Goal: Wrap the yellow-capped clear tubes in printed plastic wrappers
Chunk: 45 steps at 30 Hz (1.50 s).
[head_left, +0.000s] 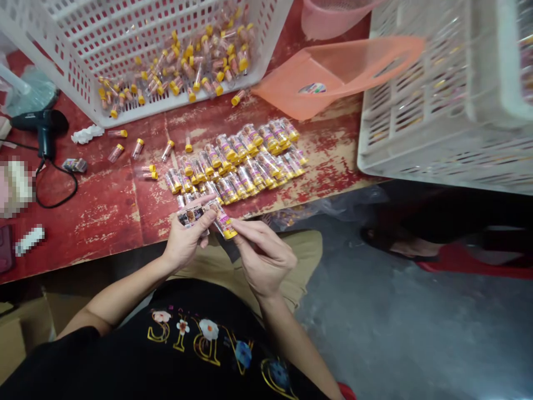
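Close to the table's front edge, my left hand (185,236) is closed around a small stack of dark printed labels (191,215) and the upper end of a small clear tube (221,220) with a yellow cap and a printed wrap. The fingers of my right hand (266,256) pinch the tube's yellow end. Whether the wrap is loose or fixed to the tube is too small to tell. Just beyond my hands, rows of labelled yellow-capped tubes (245,175) lie packed together. Several unlabelled tubes (137,148) are scattered to their left.
A white plastic crate (75,83) at the back holds many yellow-capped tubes. An orange scoop (325,61) lies beside it. More white crates (441,150) are stacked at right. At left are a black hair dryer (45,130) with its cord and a phone (5,249).
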### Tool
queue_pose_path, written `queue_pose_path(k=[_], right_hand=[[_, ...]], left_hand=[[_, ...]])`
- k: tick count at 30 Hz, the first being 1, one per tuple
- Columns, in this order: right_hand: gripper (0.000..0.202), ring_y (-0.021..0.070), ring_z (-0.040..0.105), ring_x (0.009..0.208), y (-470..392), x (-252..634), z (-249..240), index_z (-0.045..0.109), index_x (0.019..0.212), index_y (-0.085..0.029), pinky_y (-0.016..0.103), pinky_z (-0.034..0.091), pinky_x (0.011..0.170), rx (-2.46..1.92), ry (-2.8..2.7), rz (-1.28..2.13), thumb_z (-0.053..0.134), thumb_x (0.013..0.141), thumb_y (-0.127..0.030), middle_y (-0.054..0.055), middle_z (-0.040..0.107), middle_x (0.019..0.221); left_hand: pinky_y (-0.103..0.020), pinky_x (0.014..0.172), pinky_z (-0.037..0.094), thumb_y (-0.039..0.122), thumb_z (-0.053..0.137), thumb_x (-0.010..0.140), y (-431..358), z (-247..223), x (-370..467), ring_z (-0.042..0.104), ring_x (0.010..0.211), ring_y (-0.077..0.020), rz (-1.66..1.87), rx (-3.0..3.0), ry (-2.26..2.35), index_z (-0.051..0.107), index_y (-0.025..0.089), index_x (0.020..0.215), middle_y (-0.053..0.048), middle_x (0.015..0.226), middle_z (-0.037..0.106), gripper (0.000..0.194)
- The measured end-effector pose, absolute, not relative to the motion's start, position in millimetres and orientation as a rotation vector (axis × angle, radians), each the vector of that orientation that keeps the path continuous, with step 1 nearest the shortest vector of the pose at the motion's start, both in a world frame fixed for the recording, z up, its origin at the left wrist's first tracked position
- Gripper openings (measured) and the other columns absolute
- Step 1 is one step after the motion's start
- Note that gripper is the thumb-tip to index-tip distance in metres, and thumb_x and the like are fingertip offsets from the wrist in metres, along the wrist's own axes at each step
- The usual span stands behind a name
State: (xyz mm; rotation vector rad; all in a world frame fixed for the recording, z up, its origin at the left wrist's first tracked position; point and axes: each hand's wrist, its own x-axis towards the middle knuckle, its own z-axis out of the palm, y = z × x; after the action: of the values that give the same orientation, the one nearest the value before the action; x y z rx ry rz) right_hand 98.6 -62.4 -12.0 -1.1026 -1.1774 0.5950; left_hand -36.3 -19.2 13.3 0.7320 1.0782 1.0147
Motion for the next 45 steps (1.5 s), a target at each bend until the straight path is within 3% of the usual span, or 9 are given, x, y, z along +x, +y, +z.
queue_pose_path(k=[16,24,26,29,33,35,38,42,45], right_hand=[[0.031,0.0192,0.074,0.086,-70,92,-13,0.078,0.103,-0.031,0.039,0.063,0.079,-1.244,-1.085,0.597,0.070,0.084,-0.008,0.002,0.079,0.097],[0.016,0.0206,0.074,0.082,-23,114,-55,0.079,0.098,-0.020,0.039,0.061,0.079,-1.427,-0.844,0.513,0.070,0.085,-0.023,0.006,0.078,0.090],[0.019,0.0229,0.074,0.087,0,127,-70,0.079,0.099,-0.018,0.042,0.060,0.084,-1.455,-0.895,0.439,0.070,0.084,-0.027,0.008,0.078,0.092],[0.025,0.0267,0.071,0.102,20,138,-73,0.077,0.106,-0.018,0.042,0.060,0.081,-1.453,-1.139,0.428,0.070,0.085,-0.030,0.012,0.075,0.111],[0.025,0.0250,0.070,0.104,17,126,-47,0.075,0.112,-0.022,0.040,0.059,0.082,-1.336,-1.320,0.385,0.067,0.088,-0.024,0.011,0.074,0.110],[0.025,0.0226,0.070,0.097,18,107,-37,0.074,0.113,-0.023,0.039,0.058,0.082,-1.250,-1.415,0.476,0.065,0.090,-0.021,0.009,0.075,0.104],[0.026,0.0208,0.069,0.095,37,60,-39,0.071,0.114,-0.023,0.039,0.058,0.083,-1.110,-1.632,0.632,0.058,0.093,-0.017,0.008,0.074,0.104],[0.028,0.0236,0.061,0.106,87,-28,-61,0.069,0.106,-0.018,0.042,0.052,0.096,-1.008,-2.081,0.794,0.049,0.092,-0.007,0.012,0.069,0.109],[0.019,0.0253,0.057,0.105,111,-73,-71,0.066,0.095,-0.014,0.043,0.048,0.097,-1.100,-2.267,0.909,0.050,0.088,-0.006,0.016,0.066,0.107]], left_hand=[[-0.018,0.036,0.034,0.041,0.085,0.069,-20,6,-31,0.046,0.048,-0.0043,1.015,0.658,1.121,0.070,0.021,0.119,0.001,0.076,0.064,0.056],[-0.020,0.042,0.035,0.048,0.074,0.080,-7,-20,-49,0.057,0.051,-0.0090,1.027,0.799,1.213,0.069,0.018,0.122,-0.006,0.083,0.071,0.051],[-0.021,0.053,0.044,0.040,0.074,0.082,4,-31,-74,0.060,0.059,-0.0105,1.111,0.962,1.354,0.073,0.019,0.113,-0.006,0.086,0.071,0.038],[-0.030,0.089,0.050,0.026,0.072,0.082,30,-45,-128,0.066,0.094,-0.0180,1.221,1.359,1.604,0.076,0.019,0.101,-0.008,0.102,0.071,0.021],[-0.039,0.105,0.043,0.016,0.070,0.077,65,-61,-194,0.061,0.115,-0.0249,0.907,1.717,1.744,0.073,0.020,0.114,-0.011,0.122,0.066,0.037],[-0.041,0.104,0.043,0.018,0.073,0.076,75,-68,-208,0.062,0.112,-0.0258,0.808,1.710,1.738,0.075,0.019,0.109,-0.011,0.121,0.067,0.033],[-0.036,0.099,0.047,0.022,0.080,0.071,75,-74,-205,0.065,0.106,-0.0220,1.046,1.481,1.685,0.075,0.018,0.102,-0.011,0.115,0.068,0.031],[-0.021,0.058,0.048,0.042,0.079,0.075,56,-58,-190,0.064,0.068,-0.0122,1.374,0.755,1.426,0.071,0.017,0.100,-0.007,0.088,0.070,0.037],[-0.018,0.050,0.046,0.047,0.073,0.081,40,-35,-187,0.064,0.063,-0.0107,1.412,0.385,1.215,0.068,0.016,0.093,-0.006,0.082,0.070,0.034]])
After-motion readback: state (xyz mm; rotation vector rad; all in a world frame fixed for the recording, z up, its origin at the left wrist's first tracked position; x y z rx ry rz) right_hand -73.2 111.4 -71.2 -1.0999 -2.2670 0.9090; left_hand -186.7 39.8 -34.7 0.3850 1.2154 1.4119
